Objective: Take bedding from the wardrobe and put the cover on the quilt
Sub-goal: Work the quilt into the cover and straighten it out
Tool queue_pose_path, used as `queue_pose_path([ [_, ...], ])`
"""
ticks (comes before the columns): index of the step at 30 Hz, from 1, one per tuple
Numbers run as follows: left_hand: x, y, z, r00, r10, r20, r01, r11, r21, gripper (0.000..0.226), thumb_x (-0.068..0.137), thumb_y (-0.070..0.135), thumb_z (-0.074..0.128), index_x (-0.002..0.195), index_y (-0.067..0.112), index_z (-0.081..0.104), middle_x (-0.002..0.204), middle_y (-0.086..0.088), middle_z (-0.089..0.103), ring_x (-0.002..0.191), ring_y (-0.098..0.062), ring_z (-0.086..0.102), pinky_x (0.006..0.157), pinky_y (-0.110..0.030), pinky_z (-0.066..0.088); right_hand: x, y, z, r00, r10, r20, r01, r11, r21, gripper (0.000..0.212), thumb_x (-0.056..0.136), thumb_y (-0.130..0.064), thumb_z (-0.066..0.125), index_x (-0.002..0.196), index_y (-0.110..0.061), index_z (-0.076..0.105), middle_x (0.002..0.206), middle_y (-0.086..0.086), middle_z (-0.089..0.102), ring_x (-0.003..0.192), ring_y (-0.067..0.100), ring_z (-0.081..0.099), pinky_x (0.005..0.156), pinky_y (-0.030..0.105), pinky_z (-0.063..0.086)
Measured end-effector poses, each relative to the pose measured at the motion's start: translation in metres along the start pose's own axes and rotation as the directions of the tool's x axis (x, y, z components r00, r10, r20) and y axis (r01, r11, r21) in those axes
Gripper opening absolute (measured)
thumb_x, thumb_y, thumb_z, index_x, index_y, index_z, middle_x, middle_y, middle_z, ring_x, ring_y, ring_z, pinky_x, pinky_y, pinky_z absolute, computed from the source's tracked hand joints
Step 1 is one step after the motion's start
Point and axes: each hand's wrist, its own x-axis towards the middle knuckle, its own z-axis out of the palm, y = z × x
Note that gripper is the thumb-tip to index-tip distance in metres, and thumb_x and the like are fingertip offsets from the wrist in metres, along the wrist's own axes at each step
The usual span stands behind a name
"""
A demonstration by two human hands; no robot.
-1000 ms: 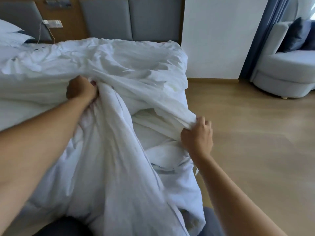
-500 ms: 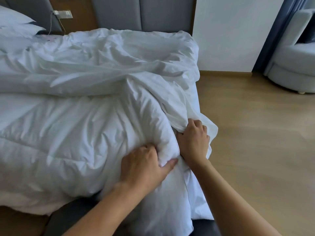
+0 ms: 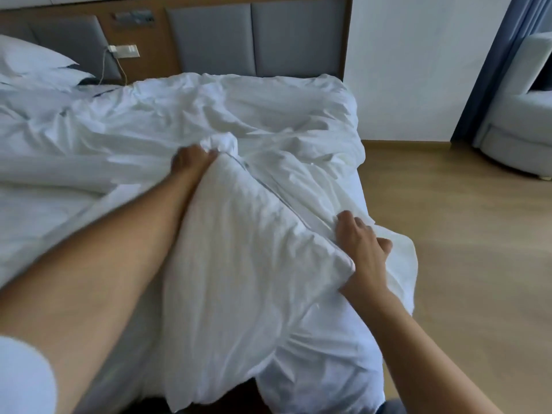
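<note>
Bedroom with a wood floor [image 3: 448,234]; white bedding is heaped on the bed [image 3: 359,201], so fetching looks done. Mid-frame, the left hand [image 3: 191,162] grips the quilt [image 3: 239,264]. The right hand [image 3: 361,243] clutches the cover [image 3: 397,264] at lower right. Covering seems partway.

Quilt [image 3: 239,264]: showing plain white, thin grey-blue piping [image 3: 282,200] running from the fingers of the left hand [image 3: 191,159] to those of the right hand [image 3: 363,246].
Duvet cover [image 3: 268,115]: lying plain white beyond both hands' fingers.
Headboard panels [image 3: 254,40]: showing grey.
Wood surround [image 3: 162,52]: showing brown.
Floor [image 3: 463,234]: showing pale wood grain.
Curtain [image 3: 493,55]: hanging blue.
</note>
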Motion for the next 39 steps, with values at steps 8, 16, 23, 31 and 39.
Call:
queue_pose_path([
  [8,-0.161,-0.045,-0.052,0.784,0.613,0.095,-0.531,0.742,-0.409,0.129,0.054,0.096,0.064,0.157,0.05,0.0,0.166,0.023,-0.002,0.152,0.003,0.006,0.119,-0.049,0.022,0.016,-0.048,0.034,0.986,-0.006,0.167,-0.025,0.983,0.182,0.027,0.083,-0.043,0.042,0.104,-0.027,0.037,0.073,-0.01,0.043,0.09,0.024,0.054,0.078,0.035,0.032],
  [16,-0.121,-0.044,0.031,0.552,0.828,-0.094,-0.797,0.558,0.231,0.027,0.079,0.002,0.072,0.106,0.004,0.075,0.131,-0.015,0.067,0.127,-0.033,0.06,0.1,-0.083,0.027,0.035,-0.047,0.052,0.971,0.06,0.232,-0.099,0.983,0.158,0.037,0.079,-0.02,0.061,0.115,-0.018,0.056,0.112,0.013,0.069,0.108,0.038,0.063,0.074,0.036,0.041],
  [23,0.056,-0.043,-0.018,0.88,0.453,-0.143,-0.33,0.799,0.502,0.033,0.105,0.023,0.042,0.107,0.012,0.072,0.1,-0.011,0.072,0.122,-0.03,0.057,0.117,-0.07,-0.004,0.047,-0.041,0.055,0.964,0.141,0.227,-0.199,0.945,0.26,0.021,0.09,-0.035,0.057,0.104,-0.02,0.054,0.092,0.004,0.065,0.09,0.034,0.061,0.075,0.039,0.048],
  [31,0.003,-0.026,0.048,0.945,0.314,-0.093,-0.316,0.949,-0.004,0.045,0.102,0.009,0.021,0.138,-0.005,0.045,0.134,-0.029,0.048,0.13,-0.04,0.041,0.117,-0.05,0.018,0.048,-0.044,0.003,0.867,0.275,-0.415,-0.082,0.901,0.426,0.008,0.086,-0.017,0.059,0.091,-0.018,0.065,0.076,-0.01,0.062,0.076,0.021,0.055,0.06,0.03,0.039],
  [39,-0.047,-0.028,-0.082,0.837,0.406,0.367,-0.053,0.728,-0.683,0.055,0.093,0.054,0.059,0.135,0.019,0.06,0.132,0.015,0.064,0.125,-0.012,0.054,0.102,-0.021,0.042,0.021,0.007,-0.002,0.911,0.173,-0.375,-0.221,0.971,-0.089,0.032,0.078,-0.002,0.058,0.108,-0.01,0.048,0.107,0.016,0.05,0.09,0.041,0.053,0.07,0.043,0.042],
])
